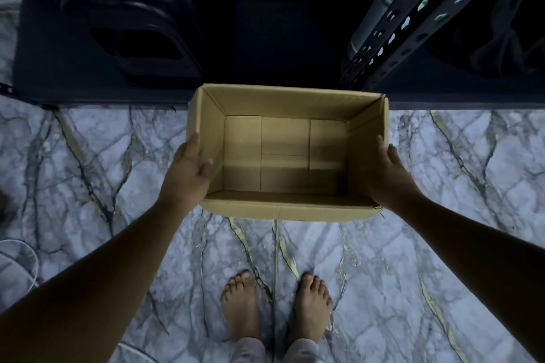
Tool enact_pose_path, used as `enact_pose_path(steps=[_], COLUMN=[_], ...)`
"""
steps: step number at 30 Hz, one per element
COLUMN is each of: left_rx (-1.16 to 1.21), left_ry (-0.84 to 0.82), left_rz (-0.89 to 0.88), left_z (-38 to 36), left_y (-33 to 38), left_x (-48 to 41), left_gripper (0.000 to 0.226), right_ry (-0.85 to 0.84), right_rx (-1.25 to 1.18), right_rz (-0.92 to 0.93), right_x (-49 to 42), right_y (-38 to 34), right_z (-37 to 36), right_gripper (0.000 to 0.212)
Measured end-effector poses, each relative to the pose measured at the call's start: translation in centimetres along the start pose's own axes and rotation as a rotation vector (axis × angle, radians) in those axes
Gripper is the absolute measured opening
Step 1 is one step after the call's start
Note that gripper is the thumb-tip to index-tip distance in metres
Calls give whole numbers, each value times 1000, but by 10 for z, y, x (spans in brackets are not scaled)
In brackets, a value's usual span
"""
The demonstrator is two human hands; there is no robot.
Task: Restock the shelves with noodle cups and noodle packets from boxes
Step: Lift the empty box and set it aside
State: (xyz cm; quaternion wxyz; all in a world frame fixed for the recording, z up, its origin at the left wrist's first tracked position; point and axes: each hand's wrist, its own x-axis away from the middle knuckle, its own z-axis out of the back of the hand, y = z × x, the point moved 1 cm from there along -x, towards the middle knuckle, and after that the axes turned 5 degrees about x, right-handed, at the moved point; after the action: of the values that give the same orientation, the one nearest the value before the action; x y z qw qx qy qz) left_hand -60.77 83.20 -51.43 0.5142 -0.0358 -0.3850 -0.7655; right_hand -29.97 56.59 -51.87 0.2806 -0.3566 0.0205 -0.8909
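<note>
Marble floor (413,244) fills the near view from my remote seat, with two bare feet (240,306) planted on it, nearer than the box (283,208). Both arms reach forward to the box, which is held between them, open top up. The left hand (188,174) grips the box's left wall, thumb hooked over the rim and fingers laid along the outside. The right hand (389,177) presses the right wall with fairly straight fingers. I judge the two sides are squeezed this way because there are no handles and the flaps are folded down.

Inside I see only bare cardboard bottom flaps: no noodle cups or packets. I read this box as emptied, so it is likely being carried off or set down.

Beyond the box's far wall stands the dark shelf (118,91), holding black moulded things (132,38). A perforated post (392,29) rises beyond the box's right corner, a bottle (374,18) behind it.
</note>
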Motion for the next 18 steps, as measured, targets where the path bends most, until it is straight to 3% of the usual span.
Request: enact_pose_path(steps=[7,13,18], left_rx=[-170,-316,-319], left_ry=[-159,-308,-389], left_rz=[-97,-225,-258], left_z=[19,47,81], left_y=[32,91,144], left_x=[61,135,206], left_gripper=[67,76,66], right_ry=[40,-31,-88], right_rx=[215,202,199], right_rz=[179,175,188], right_x=[64,165,261], right_y=[-30,-60,-79], right_z=[13,38,71], right_gripper=[68,67,64])
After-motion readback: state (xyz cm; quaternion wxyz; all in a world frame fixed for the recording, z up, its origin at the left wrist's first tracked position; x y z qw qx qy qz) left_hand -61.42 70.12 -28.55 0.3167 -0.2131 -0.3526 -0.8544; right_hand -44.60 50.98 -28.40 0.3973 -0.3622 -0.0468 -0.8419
